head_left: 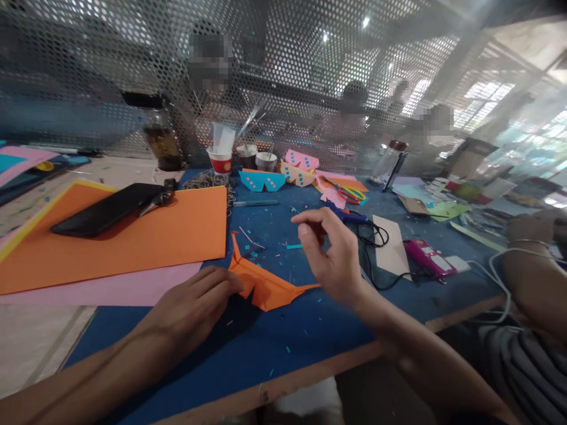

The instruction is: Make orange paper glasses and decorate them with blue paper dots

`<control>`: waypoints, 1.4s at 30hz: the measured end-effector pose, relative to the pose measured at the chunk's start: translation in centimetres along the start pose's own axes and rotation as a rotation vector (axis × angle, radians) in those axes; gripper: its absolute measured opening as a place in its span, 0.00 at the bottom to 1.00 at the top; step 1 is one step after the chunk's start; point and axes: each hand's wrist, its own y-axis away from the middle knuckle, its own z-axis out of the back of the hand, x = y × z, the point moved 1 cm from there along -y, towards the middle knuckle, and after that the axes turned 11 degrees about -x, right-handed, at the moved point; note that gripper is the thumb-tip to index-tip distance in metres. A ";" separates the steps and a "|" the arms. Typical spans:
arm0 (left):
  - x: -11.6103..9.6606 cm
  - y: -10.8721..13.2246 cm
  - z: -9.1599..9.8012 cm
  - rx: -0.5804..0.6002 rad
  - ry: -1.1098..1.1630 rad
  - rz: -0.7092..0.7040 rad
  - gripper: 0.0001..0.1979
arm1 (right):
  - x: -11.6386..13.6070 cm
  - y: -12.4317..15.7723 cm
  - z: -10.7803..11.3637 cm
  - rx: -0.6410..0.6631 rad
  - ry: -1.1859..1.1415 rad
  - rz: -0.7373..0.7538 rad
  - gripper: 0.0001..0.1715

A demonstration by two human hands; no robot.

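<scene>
My left hand [199, 304] grips the left part of an orange paper mask [270, 288], with thin strips sticking out at both ends. The mask is tilted just above the blue tabletop. Raised to the right of it is my right hand [332, 251], its thumb and forefinger drawn together in a pinch. Anything between those fingertips is too small to make out. Beyond the hands stand a blue paper mask [262, 181] with small pink squares, a peach mask [297, 175] and a pink mask [302, 159], both with blue squares.
Orange sheets [190, 224] lie at left under a black phone [110, 209]. Paper cups [220, 160] stand at the back beside a mesh screen [274, 71]. A blue glue gun [348, 215], its cord, scissors [349, 193] and a magenta device [429, 260] lie rightward, near another person's arm [529, 265].
</scene>
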 end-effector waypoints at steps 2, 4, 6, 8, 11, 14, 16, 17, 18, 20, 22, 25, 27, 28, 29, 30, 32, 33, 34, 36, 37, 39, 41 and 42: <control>0.1 0.2 -0.1 0.025 0.021 0.013 0.14 | -0.9 0.1 -0.5 0.036 -0.008 -0.079 0.10; 0.1 0.4 -0.3 0.055 0.035 0.025 0.14 | -1.6 0.4 -1.0 0.089 -0.011 -0.132 0.09; 0.1 0.4 -0.3 0.065 0.034 0.023 0.13 | -1.8 0.7 -1.4 0.144 -0.025 -0.165 0.09; 0.0 0.3 -0.2 0.051 0.027 0.008 0.11 | -1.7 0.8 -1.6 0.185 -0.056 -0.200 0.09; -0.1 -0.4 -0.2 0.021 0.008 -0.026 0.11 | -1.6 0.4 -1.5 0.207 -0.132 -0.292 0.08; 0.1 -1.0 -0.2 0.004 -0.024 -0.049 0.12 | -1.7 -0.2 -1.2 0.196 -0.188 -0.401 0.08; 0.4 -1.1 -0.2 0.015 -0.021 -0.056 0.12 | -1.8 -0.5 -1.2 0.194 -0.195 -0.450 0.08; 0.5 -1.0 -0.3 0.025 -0.011 -0.060 0.12 | -1.9 -0.5 -1.1 0.197 -0.195 -0.460 0.08; 0.6 -0.9 -0.4 0.037 0.003 -0.063 0.11 | -1.8 -0.5 -1.1 0.203 -0.192 -0.459 0.08; 0.9 -0.4 -0.4 0.052 0.022 -0.062 0.11 | -1.6 -0.5 -0.8 0.243 -0.157 -0.422 0.08; 1.2 0.0 -0.3 0.064 0.029 -0.025 0.12 | -1.3 -0.7 0.1 0.305 -0.054 -0.349 0.07; 1.6 0.1 0.3 0.102 0.025 0.020 0.13 | -1.2 -1.3 2.9 0.412 0.209 -0.249 0.05; 1.8 -0.1 0.7 0.160 0.008 -0.006 0.13 | -1.8 -1.6 5.5 0.454 0.433 -0.255 0.05; 1.9 -0.2 0.9 0.171 -0.002 -0.023 0.14 | -2.2 -1.5 6.9 0.465 0.544 -0.274 0.05; 2.1 -0.2 0.9 0.174 -0.008 -0.043 0.14 | -2.7 -1.3 8.2 0.497 0.652 -0.323 0.05; 2.2 -0.2 0.9 0.157 -0.018 -0.058 0.14 | -3.3 -0.8 9.4 0.556 0.734 -0.392 0.05; 2.7 -0.1 0.6 0.105 -0.045 -0.087 0.15 | -4.3 0.5 11.2 0.704 0.815 -0.517 0.09; 2.9 0.0 0.4 0.077 -0.065 -0.103 0.16 | -4.7 1.3 11.8 0.748 0.822 -0.545 0.09; 3.1 0.1 0.1 0.057 -0.078 -0.129 0.16 | -5.0 2.0 12.3 0.758 0.816 -0.554 0.07; 3.3 0.2 -0.2 0.031 -0.079 -0.155 0.17 | -5.4 3.1 12.8 0.725 0.779 -0.543 0.05; 3.2 0.1 -0.3 0.025 -0.071 -0.165 0.17 | -5.5 3.5 12.9 0.711 0.769 -0.545 0.04; 2.8 -0.4 -0.2 -0.016 -0.058 -0.151 0.17 | -5.6 3.8 13.1 0.691 0.766 -0.536 0.02; 2.2 -1.1 0.0 -0.058 -0.050 -0.145 0.18 | -5.9 3.8 13.1 0.694 0.791 -0.522 0.02; 2.0 -1.3 0.1 -0.074 -0.049 -0.143 0.19 | -6.0 3.7 13.2 0.703 0.807 -0.516 0.03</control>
